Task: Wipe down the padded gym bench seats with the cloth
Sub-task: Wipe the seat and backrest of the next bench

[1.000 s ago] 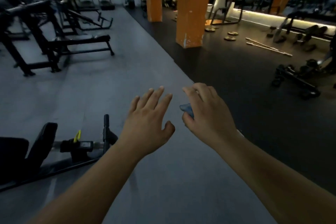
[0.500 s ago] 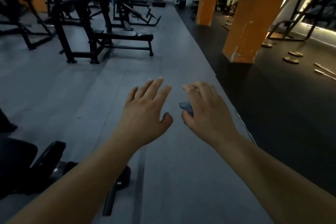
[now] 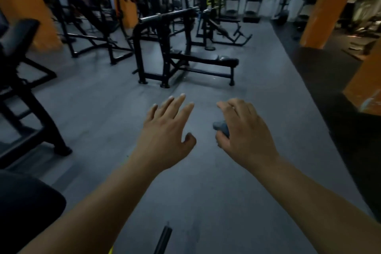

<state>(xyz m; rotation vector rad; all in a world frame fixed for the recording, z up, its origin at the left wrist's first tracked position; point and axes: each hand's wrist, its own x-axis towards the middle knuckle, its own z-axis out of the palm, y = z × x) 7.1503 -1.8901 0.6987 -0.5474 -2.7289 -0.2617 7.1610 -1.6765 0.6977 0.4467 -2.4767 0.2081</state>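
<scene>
Both my arms reach forward over the grey gym floor. My right hand (image 3: 245, 132) curls its fingers and thumb round a small blue-grey cloth (image 3: 221, 127), of which only a corner shows. My left hand (image 3: 168, 132) is empty, fingers spread and straight. A flat black padded bench (image 3: 214, 61) with a barbell rack stands ahead, well beyond both hands. A black padded seat (image 3: 28, 208) fills the lower left corner, under my left forearm.
Another black machine frame (image 3: 26, 97) stands at the left. Orange pillars (image 3: 325, 6) rise at the right, with one more at the far left. Racks, an incline bench (image 3: 222, 31) and treadmills (image 3: 243, 4) line the back. A black bar end (image 3: 164, 237) lies by the bottom edge.
The view has swung left: the flat bench now lies straight ahead and nearer, the pillars have slid right. Both hands keep their pose, the right still holding the cloth.
</scene>
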